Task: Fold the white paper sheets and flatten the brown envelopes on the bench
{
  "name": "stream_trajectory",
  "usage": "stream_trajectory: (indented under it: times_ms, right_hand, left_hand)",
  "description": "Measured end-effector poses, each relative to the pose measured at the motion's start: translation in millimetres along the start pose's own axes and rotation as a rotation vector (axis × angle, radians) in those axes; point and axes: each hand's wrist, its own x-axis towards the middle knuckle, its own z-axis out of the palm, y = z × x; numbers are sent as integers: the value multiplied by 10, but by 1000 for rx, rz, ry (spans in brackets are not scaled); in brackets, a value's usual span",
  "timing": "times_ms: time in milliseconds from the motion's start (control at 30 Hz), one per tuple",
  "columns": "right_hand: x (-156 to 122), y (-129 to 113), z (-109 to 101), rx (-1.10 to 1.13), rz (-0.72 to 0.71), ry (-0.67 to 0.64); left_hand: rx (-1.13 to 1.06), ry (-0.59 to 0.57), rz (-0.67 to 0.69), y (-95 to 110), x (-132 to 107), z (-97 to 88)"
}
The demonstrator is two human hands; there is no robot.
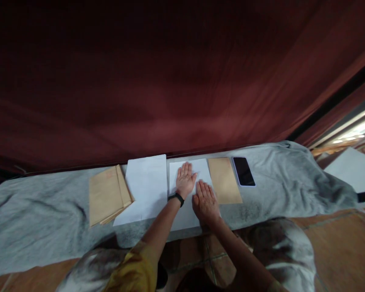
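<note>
A white sheet of paper (182, 219) lies on the grey cloth in front of me. My left hand (185, 178), with a dark band at the wrist, rests flat on its upper part, fingers together and stretched out. Lower and to the right, my right hand (206, 200) also presses flat on the paper, fingers extended. Neither hand grips anything. Just right of the paper is a brown envelope (225, 180). On the left side lies a stack of white paper (147, 186), and beyond it several brown envelopes (106, 192) are piled, slightly fanned.
A phone (243, 171) with a dark screen lies right of the single envelope. The grey cloth (276, 182) covers a long, narrow surface against a dark red fabric wall (182, 101). Tiled floor (337, 243) shows below. A white panel (354, 170) stands at far right.
</note>
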Motion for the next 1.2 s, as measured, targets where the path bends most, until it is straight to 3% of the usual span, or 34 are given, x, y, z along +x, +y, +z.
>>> stream_trajectory:
  times_ms: [133, 233, 333, 433, 567, 833, 933, 1000, 1100, 1200]
  right_hand:
    - [-31, 8, -10, 23, -1, 18]
    - [-9, 33, 4, 29, 15, 11]
    - [206, 51, 39, 36, 23, -42]
    - [612, 61, 118, 56, -17, -80]
    - [1079, 144, 284, 16, 46, -123]
    - [1257, 350, 388, -73, 199, -113]
    - [1180, 235, 337, -41, 197, -116]
    - [983, 102, 294, -3, 136, -92]
    - [486, -88, 209, 40, -16, -82]
    - [-18, -166, 79, 38, -48, -70]
  left_hand:
    - [32, 80, -79, -349, -31, -53]
    - [37, 91, -110, -458, -58, -62]
    - [24, 79, -121, -450, -66, -70]
    - [17, 68, -122, -411, -68, -92]
    - [47, 62, -119, -397, -71, -107]
    - [121, 68, -121, -433, -67, -40]
    - [123, 74, -119, -435, -66, -33]
    - [128, 79, -113, -435, -67, -35]
    - [127, 73, -102, -433, -75, -40]
    - [111, 78, -105, -432, -75, -45]
